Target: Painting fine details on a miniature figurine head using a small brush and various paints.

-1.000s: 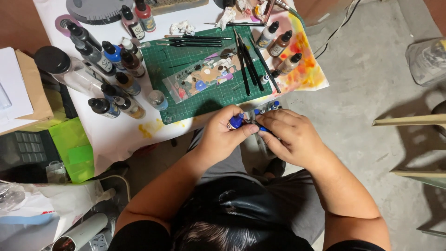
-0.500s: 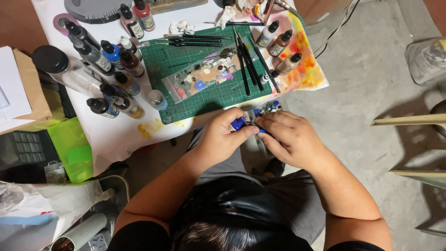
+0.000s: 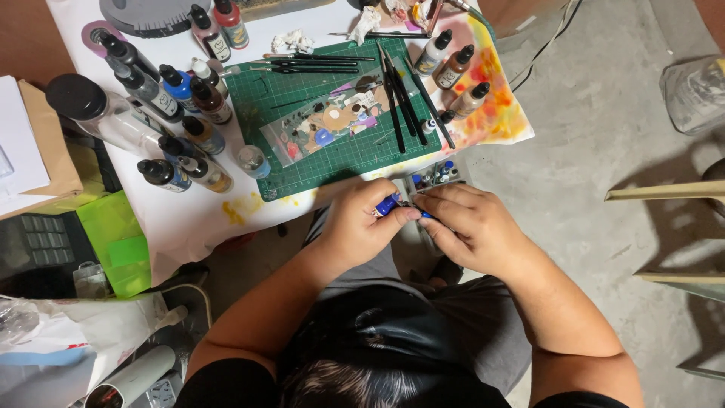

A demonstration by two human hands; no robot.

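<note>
Right, both hands are in close over the lap, just below the table edge. Left hand (image 3: 361, 221) is curled shut around a small blue-painted piece (image 3: 387, 205), pinching it at the fingertips; right hand (image 3: 470, 227) is closed too, thumb and forefinger nipping a thin dark tool (image 3: 411, 205) against it. To do this well, I'd say keep wrists braced together and the piece turned toward the light, moving only fingertips. Just beyond the knuckles sits a small clear tray of blue pots (image 3: 434, 175), close enough to knock. Further up, the green cutting mat (image 3: 264, 102) carries a clear plastic palette smeared with paint (image 3: 332, 125) and black brushes (image 3: 396, 98). Dark-capped dropper bottles (image 3: 177, 113) crowd the left, well apart.
</note>
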